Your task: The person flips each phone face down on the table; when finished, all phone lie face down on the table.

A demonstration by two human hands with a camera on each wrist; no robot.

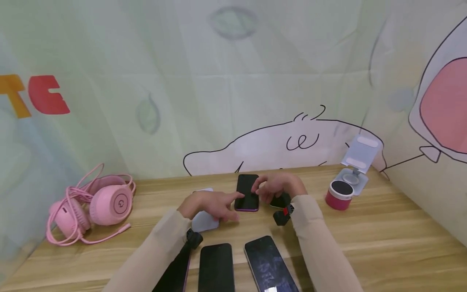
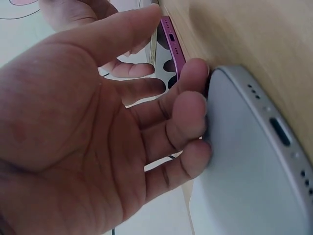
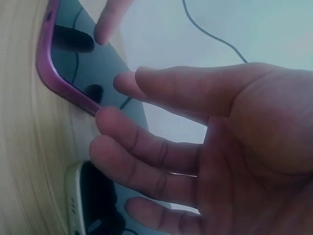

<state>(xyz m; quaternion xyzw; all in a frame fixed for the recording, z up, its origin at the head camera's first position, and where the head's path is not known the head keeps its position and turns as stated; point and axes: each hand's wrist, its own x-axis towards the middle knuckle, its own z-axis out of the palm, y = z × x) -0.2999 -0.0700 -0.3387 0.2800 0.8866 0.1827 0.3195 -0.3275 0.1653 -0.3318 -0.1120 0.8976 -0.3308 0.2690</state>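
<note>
Purple-edged phone [image 1: 247, 185] between both hands [image 1: 213, 203] [image 1: 279, 184]

An indoor corner, though whether in a home or a studio cannot be told: cartoon-printed fabric [image 1: 204, 101] hangs behind a wood-grain tabletop [image 1: 386, 235] carrying a pink headset [image 1: 111, 205], phones [image 1: 216, 267] and a folding stand [image 1: 361, 152]
</note>
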